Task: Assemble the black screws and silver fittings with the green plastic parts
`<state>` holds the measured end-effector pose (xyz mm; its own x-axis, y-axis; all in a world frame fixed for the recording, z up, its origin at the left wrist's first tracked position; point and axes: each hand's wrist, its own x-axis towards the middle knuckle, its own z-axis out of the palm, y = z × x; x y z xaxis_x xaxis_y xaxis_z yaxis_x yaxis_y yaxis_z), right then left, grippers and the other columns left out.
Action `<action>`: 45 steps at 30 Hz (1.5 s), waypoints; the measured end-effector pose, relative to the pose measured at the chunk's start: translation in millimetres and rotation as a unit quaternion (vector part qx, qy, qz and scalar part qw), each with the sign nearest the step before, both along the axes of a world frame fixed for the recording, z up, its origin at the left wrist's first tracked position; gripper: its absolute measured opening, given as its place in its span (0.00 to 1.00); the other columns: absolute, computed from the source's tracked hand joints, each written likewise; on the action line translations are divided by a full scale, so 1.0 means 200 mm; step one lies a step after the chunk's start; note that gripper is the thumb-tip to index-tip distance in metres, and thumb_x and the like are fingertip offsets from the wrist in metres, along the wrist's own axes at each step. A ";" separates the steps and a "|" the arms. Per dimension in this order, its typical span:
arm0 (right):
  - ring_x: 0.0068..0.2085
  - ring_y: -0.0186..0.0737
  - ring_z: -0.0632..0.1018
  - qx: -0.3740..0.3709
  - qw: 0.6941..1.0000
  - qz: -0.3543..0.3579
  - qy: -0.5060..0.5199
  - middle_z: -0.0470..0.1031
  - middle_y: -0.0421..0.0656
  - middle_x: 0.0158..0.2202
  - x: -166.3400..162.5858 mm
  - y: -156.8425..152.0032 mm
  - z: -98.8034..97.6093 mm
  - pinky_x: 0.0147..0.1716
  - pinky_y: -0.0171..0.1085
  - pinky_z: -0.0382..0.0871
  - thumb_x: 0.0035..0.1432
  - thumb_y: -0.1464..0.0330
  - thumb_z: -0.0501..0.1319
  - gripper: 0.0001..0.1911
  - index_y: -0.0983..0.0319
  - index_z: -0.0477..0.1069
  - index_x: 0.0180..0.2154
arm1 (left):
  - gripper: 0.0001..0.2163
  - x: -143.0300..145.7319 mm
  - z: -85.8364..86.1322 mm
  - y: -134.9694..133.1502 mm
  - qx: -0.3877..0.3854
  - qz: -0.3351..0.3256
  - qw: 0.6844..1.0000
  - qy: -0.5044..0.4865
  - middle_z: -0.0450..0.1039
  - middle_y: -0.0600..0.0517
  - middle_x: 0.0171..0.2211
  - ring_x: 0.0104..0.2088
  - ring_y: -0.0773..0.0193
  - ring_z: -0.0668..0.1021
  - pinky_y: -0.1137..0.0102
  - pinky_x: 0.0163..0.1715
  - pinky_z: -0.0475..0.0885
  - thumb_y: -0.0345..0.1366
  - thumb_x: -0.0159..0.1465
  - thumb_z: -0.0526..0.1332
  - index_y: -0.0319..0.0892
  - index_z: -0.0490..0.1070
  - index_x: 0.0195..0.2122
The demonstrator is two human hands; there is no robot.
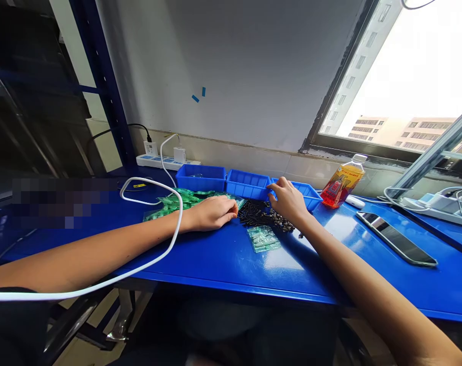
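Observation:
My left hand [216, 212] is closed, its thumb and fingers pressed together at the left edge of a pile of black screws [251, 213]; whatever they may hold is hidden. Green packets [170, 205] lie in a heap behind and beside that wrist. My right hand [289, 203] hovers over a heap of small shiny metal parts [280, 222], its fingers bent and the thumb apart from them, with nothing visible between. Just in front of the two piles lies a clear bag with pale green contents [264, 239].
Three blue bins, left [201, 178], middle [248, 184] and right [307, 193], line the wall. A drink bottle [343, 182] and a phone [396, 239] are on the right. A white cable [181, 213] loops across my left forearm. A power strip [165, 162] sits behind.

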<state>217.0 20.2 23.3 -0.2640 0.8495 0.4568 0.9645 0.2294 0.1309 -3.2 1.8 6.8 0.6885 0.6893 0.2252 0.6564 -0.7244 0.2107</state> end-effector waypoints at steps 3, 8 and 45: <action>0.44 0.45 0.71 0.004 1.000 0.001 0.000 0.69 0.50 0.44 0.00 0.00 0.00 0.36 0.39 0.67 0.57 0.70 0.54 0.14 0.60 0.73 0.44 | 0.06 0.00 0.00 0.00 -0.002 0.002 1.000 0.000 0.71 0.48 0.31 0.34 0.60 0.72 0.68 0.35 0.66 0.32 0.62 0.51 0.40 0.65 0.32; 0.42 0.45 0.70 0.016 1.000 0.007 0.006 0.69 0.50 0.42 0.01 0.01 -0.01 0.35 0.38 0.66 0.56 0.70 0.54 0.13 0.61 0.73 0.42 | 0.06 0.00 0.00 0.00 -0.001 -0.002 1.000 -0.005 0.70 0.49 0.31 0.33 0.61 0.72 0.68 0.35 0.66 0.33 0.62 0.50 0.41 0.65 0.32; 0.33 0.38 0.67 0.034 0.945 0.324 -0.034 0.70 0.44 0.29 -0.15 -0.10 -0.06 0.34 0.36 0.59 0.59 0.70 0.52 0.11 0.64 0.72 0.32 | 0.07 0.00 -0.02 0.00 0.000 0.029 0.996 -0.079 0.72 0.51 0.30 0.31 0.61 0.74 0.68 0.35 0.69 0.34 0.59 0.50 0.42 0.64 0.36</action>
